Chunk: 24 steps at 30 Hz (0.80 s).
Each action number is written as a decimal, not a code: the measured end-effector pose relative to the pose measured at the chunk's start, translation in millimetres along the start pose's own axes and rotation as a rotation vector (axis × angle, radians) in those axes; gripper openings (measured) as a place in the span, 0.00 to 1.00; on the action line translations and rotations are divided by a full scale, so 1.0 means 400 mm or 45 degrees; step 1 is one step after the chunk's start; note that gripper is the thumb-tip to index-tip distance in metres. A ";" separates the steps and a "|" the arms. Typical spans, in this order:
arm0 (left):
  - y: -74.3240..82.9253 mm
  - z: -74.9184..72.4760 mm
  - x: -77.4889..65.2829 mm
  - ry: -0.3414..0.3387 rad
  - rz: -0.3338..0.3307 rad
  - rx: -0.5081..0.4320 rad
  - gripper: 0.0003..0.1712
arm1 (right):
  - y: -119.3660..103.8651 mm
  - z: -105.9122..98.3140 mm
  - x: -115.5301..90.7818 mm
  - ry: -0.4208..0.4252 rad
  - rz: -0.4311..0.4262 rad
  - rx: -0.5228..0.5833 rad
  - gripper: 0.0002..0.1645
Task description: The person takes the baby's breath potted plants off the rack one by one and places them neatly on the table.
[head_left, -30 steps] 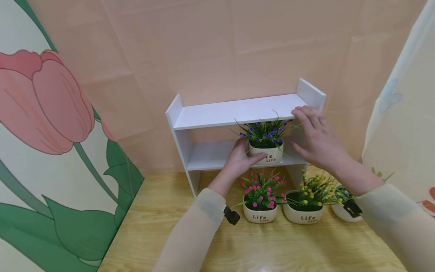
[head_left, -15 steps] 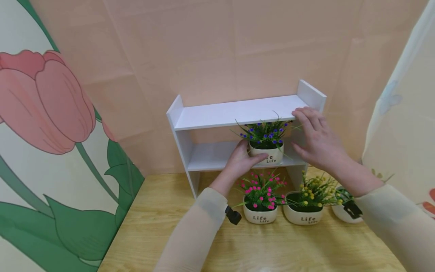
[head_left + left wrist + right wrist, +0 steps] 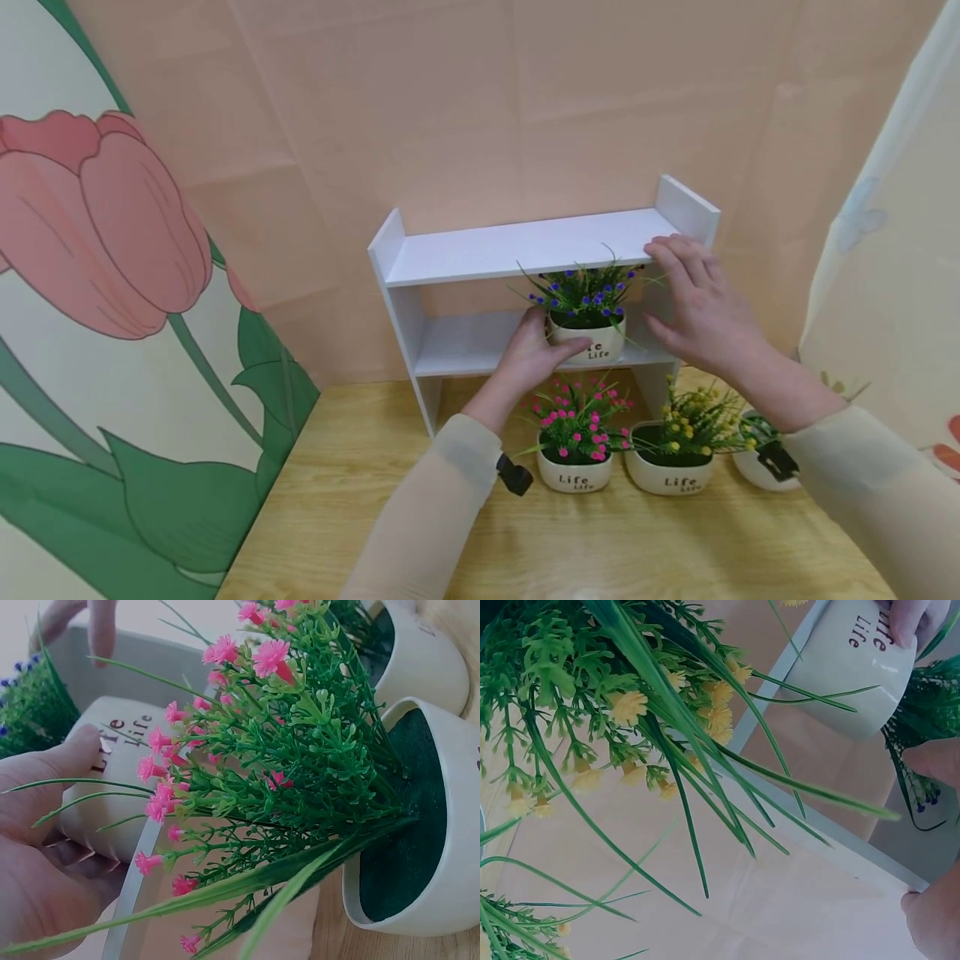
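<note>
A white pot [image 3: 609, 340] of blue artificial flowers, lettered "Life", stands on the middle board of a white two-tier shelf [image 3: 480, 250]. My left hand [image 3: 528, 350] grips this pot from its left side, thumb across the front and other fingers behind. In the left wrist view, the thumb [image 3: 79, 750] lies on the lettering. My right hand [image 3: 705, 312] rests its fingertips on the front edge of the top board, near the right side panel. Its thumb is spread below, to the right of the blue flowers, apart from the pot.
In front of the shelf, on the wooden table [image 3: 315, 517], stand a pot of pink flowers [image 3: 573, 477] and a pot of yellow flowers [image 3: 670, 478]. Another white pot [image 3: 759, 472] is partly covered by my right sleeve. A peach backdrop [image 3: 480, 108] hangs behind.
The view shifts very slightly. Both hands and the pot of blue flowers keep their places.
</note>
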<state>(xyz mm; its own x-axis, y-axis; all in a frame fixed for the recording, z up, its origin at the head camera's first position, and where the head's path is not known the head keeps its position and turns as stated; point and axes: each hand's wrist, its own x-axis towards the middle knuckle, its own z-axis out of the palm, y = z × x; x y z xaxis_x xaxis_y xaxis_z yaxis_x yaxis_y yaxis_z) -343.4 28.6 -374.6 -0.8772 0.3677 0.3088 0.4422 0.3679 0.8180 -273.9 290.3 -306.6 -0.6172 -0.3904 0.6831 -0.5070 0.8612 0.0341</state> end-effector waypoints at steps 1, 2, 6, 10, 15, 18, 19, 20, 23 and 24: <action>0.001 -0.001 -0.001 -0.001 0.000 -0.001 0.44 | 0.001 0.001 0.001 0.003 -0.008 0.000 0.64; 0.002 -0.002 -0.003 -0.001 -0.004 0.001 0.44 | 0.002 0.001 0.002 0.007 -0.015 0.000 0.64; 0.005 -0.006 -0.010 -0.001 -0.021 0.012 0.45 | 0.005 0.003 0.006 0.024 -0.049 0.000 0.64; 0.006 -0.008 -0.018 -0.004 -0.035 0.014 0.46 | 0.006 0.003 0.004 0.025 -0.042 0.010 0.64; 0.001 -0.012 -0.027 -0.014 -0.022 -0.028 0.46 | 0.005 0.002 0.004 0.013 -0.016 0.011 0.64; -0.001 -0.013 -0.035 -0.019 0.002 -0.076 0.44 | 0.007 0.002 0.004 0.009 -0.008 0.008 0.65; -0.001 -0.014 -0.038 -0.022 0.007 -0.095 0.43 | 0.008 0.003 0.003 0.009 -0.008 0.007 0.65; -0.001 -0.015 -0.042 -0.027 0.012 -0.108 0.42 | 0.009 0.003 0.003 0.009 -0.008 0.006 0.65; 0.000 -0.019 -0.054 -0.037 0.012 -0.127 0.42 | 0.011 0.005 0.000 0.014 -0.006 0.007 0.66; 0.000 -0.020 -0.059 -0.041 0.010 -0.128 0.42 | 0.012 0.005 0.000 0.017 -0.005 0.010 0.66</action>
<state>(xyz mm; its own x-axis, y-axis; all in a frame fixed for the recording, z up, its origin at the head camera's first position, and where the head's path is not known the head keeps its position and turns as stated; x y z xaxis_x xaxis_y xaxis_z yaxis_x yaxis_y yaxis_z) -324.3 13.1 -377.8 -0.8664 0.3983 0.3011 0.4269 0.2782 0.8604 -277.5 293.8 -308.1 -0.6072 -0.3897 0.6924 -0.5142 0.8571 0.0315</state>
